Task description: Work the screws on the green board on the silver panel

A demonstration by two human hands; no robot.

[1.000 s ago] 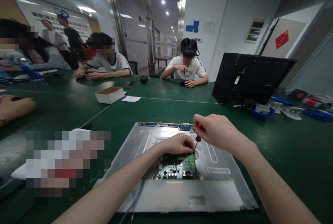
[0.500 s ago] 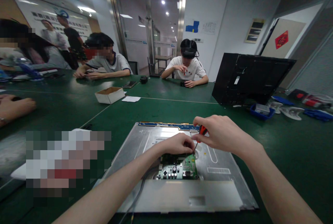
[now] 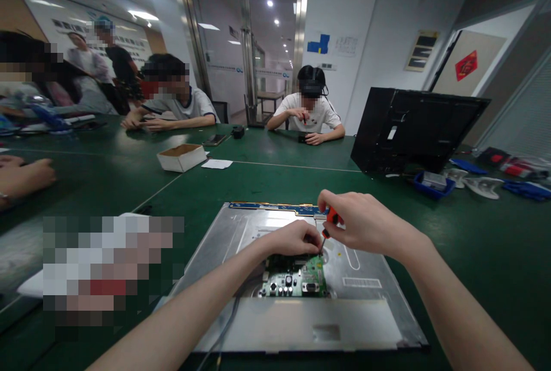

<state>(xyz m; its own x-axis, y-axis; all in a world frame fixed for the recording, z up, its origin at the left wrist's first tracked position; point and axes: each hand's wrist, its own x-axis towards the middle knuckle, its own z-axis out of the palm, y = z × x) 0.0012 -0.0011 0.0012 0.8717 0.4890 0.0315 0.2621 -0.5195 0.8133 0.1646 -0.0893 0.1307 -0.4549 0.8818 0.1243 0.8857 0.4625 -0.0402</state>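
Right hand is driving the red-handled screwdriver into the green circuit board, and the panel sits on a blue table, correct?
Not quite: the table is green, as the head view shows. The rest holds: the right hand holds the red-handled screwdriver tip-down at the green circuit board on the metal panel.

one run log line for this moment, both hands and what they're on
right hand: grips red-handled screwdriver, tip down at green circuit board | left hand: fingers by the tip, on board | board on metal panel

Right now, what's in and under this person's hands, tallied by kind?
Screwdrivers: 1, red-handled screwdriver in the right hand.
Circuit boards: 1, green circuit board under the left hand.
Metal panels: 1, metal panel.
Total: 3.
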